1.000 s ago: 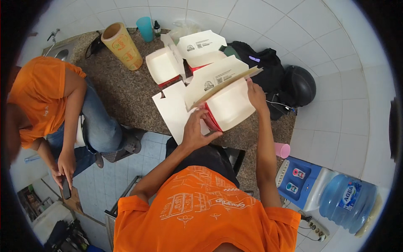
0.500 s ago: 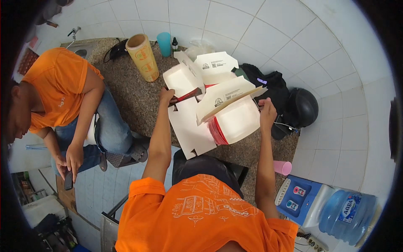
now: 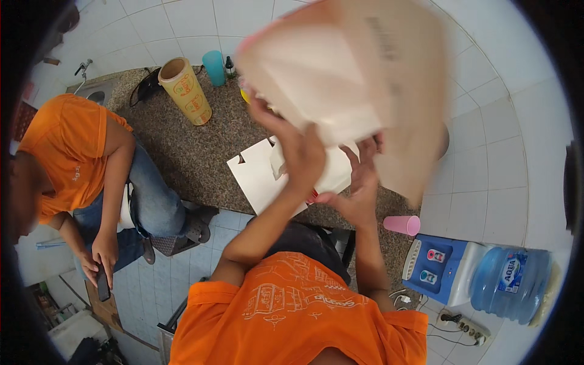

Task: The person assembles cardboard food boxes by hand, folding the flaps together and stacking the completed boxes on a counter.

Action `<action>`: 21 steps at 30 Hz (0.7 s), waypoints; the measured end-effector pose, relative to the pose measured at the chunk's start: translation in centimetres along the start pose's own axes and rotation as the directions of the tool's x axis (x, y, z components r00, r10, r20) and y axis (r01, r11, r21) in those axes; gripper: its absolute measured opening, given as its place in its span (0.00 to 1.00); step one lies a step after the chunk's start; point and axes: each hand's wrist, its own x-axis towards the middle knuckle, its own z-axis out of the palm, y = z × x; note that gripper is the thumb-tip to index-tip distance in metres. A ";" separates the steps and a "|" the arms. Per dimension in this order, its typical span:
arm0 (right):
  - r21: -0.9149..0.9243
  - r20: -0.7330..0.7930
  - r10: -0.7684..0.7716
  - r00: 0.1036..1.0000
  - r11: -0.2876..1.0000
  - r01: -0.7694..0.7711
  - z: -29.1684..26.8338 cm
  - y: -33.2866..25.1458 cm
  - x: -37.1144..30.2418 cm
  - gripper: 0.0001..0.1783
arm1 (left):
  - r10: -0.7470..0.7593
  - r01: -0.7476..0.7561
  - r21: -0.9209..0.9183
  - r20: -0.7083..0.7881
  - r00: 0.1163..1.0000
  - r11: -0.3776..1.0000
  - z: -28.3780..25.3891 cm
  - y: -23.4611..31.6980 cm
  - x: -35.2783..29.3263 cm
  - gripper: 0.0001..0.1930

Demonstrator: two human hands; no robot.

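A large paper food box [image 3: 316,79], white inside with a beige lid flap [image 3: 395,91], is raised high and smeared by motion. At its lower left edge my left hand [image 3: 298,152] grips it, fingers partly hidden behind it. My right hand [image 3: 359,191] is just below the box, thumb and fingers apart, fingertips close to its bottom edge; whether they touch it is unclear. Beneath, a flat white card sheet [image 3: 249,176] with notched corners lies on the counter. A white piece [image 3: 334,173] with a bit of red sits by my right hand, partly covered.
On the speckled counter [image 3: 164,140] stand a yellow patterned roll [image 3: 185,94], a turquoise cup [image 3: 213,68] and a small dark bottle [image 3: 229,67]. A pink cup [image 3: 403,225] lies near the blue water dispenser [image 3: 441,267]. A seated person [image 3: 79,158] at left holds a phone.
One box has been lifted up toward the camera, its lid flap swinging to the right. My left hand moved right to grip it, and my right hand came inward below it. The view shifted slightly.
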 end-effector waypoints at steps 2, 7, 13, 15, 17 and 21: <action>0.235 -0.293 0.173 0.940 0.966 -0.105 1.1 -0.5 1.0 0.52 | -0.005 0.013 -0.067 0.129 0.992 0.998 1.7 1.5 -3.7 0.49; 0.673 -0.134 0.418 0.898 0.704 -0.227 -6.7 0.4 1.6 0.33 | 0.186 -0.223 -0.019 0.622 0.761 0.975 0.2 -0.1 -9.6 0.41; -0.226 -0.087 0.659 0.747 0.717 -0.659 -13.1 5.4 2.6 0.32 | -0.180 -0.349 0.386 0.847 0.500 0.854 -8.7 -5.8 -10.6 0.22; -0.307 0.204 0.666 0.718 0.740 -0.599 -12.2 8.3 2.7 0.34 | -0.134 -0.317 0.348 0.831 0.540 0.882 -9.7 -6.1 -10.5 0.19; -0.562 0.317 0.623 0.715 0.731 -0.387 -11.0 10.2 3.5 0.27 | -0.101 -0.296 0.333 0.798 0.594 0.895 -9.1 -6.4 -10.7 0.15; -0.908 0.148 0.616 0.773 0.395 -0.141 -8.3 11.1 4.8 0.23 | -0.041 -0.363 0.324 0.793 0.608 0.874 -10.1 -7.3 -10.6 0.11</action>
